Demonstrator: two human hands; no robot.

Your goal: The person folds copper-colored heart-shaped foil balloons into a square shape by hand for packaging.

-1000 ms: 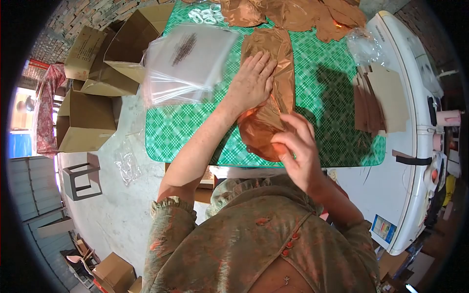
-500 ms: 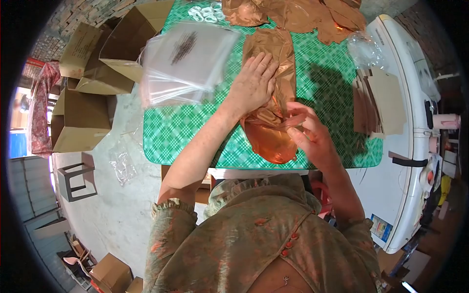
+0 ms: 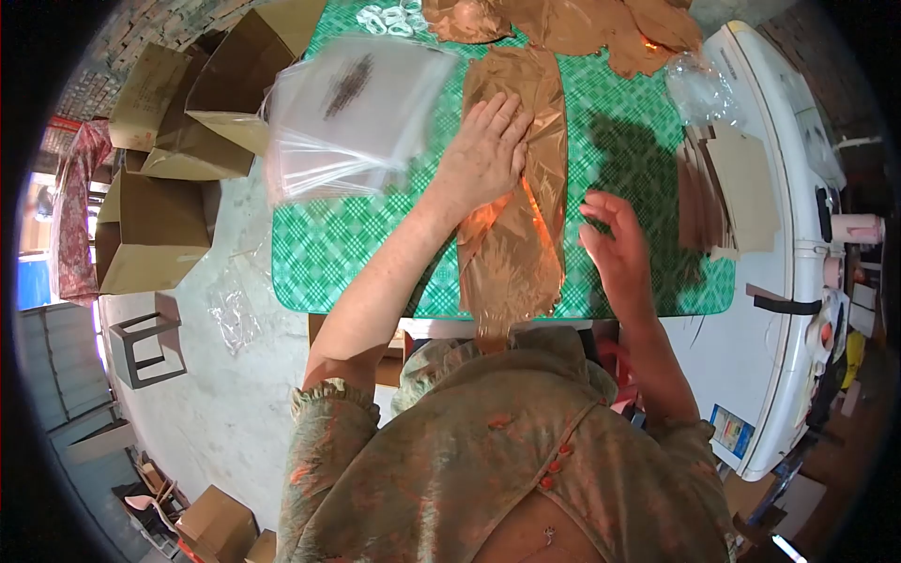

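A flat, copper-coloured foil balloon (image 3: 516, 272) lies lengthwise on the green checked tablecloth (image 3: 357, 253), its lower end hanging over the near edge. My left hand (image 3: 488, 155) rests palm down on its upper half, fingers stretched out. To the right of the foil, my right hand (image 3: 615, 239) is held just above the cloth with fingers curled and apart, nothing between them. More copper foil pieces (image 3: 563, 33) are heaped at the far edge of the table.
Clear plastic sleeves (image 3: 357, 113) are stacked at the left. White looped pieces (image 3: 389, 19) lie behind them. Brown card sheets (image 3: 741, 192) and crumpled clear plastic (image 3: 704, 89) sit at the right, by a white appliance (image 3: 798, 281). Open cardboard boxes (image 3: 155, 225) stand on the left.
The folded lower end of the foil has been laid out toward me, past the table edge. My right hand has let go and moved right. My left hand stays in place.
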